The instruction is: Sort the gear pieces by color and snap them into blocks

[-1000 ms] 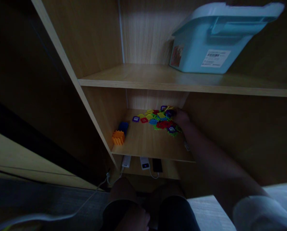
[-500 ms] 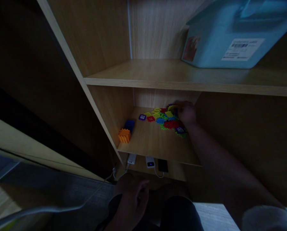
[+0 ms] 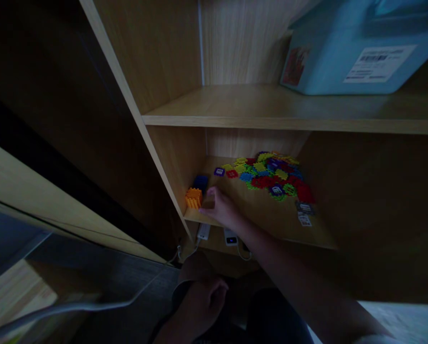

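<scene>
My right hand (image 3: 221, 208) reaches over the shelf with thumb and fingers apart and nothing between them. Just left of its fingertips stands a neat orange stack of notched plastic building tiles (image 3: 193, 198), with a small gap or bare contact, I cannot tell which. Behind that is a dark blue stack of tiles (image 3: 201, 183) against the side wall. A loose heap of mixed coloured tiles (image 3: 267, 174) spreads to the right, with a single purple tile (image 3: 219, 172) at its left end. Over my lap, my left hand (image 3: 203, 303) is curled closed, apparently around nothing.
A light blue plastic bin (image 3: 343, 62) stands on the upper shelf (image 3: 235, 102). Grey and white tiles (image 3: 304, 213) lie near the right wall. Below are a white power strip (image 3: 203, 231), a white device with a lit display (image 3: 230, 237) and cables. A pale cable (image 3: 92, 308) crosses the floor.
My right hand has left the tile heap and moved left and forward to the orange stack. My left hand stays over my lap, its fingers more curled. The view has shifted slightly.
</scene>
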`<state>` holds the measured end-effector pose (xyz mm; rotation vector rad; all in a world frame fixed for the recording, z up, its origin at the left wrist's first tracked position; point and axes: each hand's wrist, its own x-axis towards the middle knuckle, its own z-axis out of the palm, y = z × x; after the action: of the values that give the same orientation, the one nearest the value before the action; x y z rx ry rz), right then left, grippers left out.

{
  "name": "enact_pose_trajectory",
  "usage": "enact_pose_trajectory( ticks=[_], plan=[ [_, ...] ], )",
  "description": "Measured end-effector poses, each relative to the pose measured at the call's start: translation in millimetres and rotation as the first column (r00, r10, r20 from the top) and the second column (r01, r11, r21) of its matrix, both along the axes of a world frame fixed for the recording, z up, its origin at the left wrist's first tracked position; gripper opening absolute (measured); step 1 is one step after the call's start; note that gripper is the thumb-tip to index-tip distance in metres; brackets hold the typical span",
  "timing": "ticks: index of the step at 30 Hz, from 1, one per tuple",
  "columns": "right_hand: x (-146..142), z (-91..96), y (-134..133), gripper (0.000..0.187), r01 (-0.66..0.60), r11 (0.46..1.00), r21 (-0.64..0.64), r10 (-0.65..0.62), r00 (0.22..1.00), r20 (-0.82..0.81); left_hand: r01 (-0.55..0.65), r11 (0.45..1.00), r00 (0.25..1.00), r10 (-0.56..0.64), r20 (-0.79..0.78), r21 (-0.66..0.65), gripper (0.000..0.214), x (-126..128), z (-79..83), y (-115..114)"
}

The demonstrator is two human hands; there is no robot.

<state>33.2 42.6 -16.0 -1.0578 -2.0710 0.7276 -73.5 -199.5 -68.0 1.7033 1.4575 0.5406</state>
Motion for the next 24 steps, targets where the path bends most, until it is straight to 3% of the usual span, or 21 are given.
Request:
enact_pose_trajectory(
  ticks=[5, 15, 19, 24],
  plan=[
    [-16, -0.1, -7, 0.059, 0.07, 0.997, 0.029, -0.072, 0.996, 0.048, 0.087, 0.994, 0.984, -0.095, -0.147, -0.06, 0.027, -3, -24.5, -4],
    [-27, 6.8, -21, 0.053, 0.118, 0.993, -0.005, -0.118, 0.992, 0.048, 0.205, 0.978, 0.942, -0.207, -0.264, -0.037, 0.024, 5, -26.5, 5],
    [-14, 0.6, -19, 0.057, 0.082, 0.997, -0.007, -0.082, 0.996, 0.016, 0.204, 0.977, 0.933, -0.211, -0.29, -0.055, 0.024, 2, -31.7, 4],
    [30, -8.1, -14, 0.057, 0.086, 0.996, 0.011, -0.086, 0.996, -0.015, 0.217, 0.976, 0.938, -0.218, -0.271, -0.031, 0.022, 2, -31.4, 4]
  ],
)
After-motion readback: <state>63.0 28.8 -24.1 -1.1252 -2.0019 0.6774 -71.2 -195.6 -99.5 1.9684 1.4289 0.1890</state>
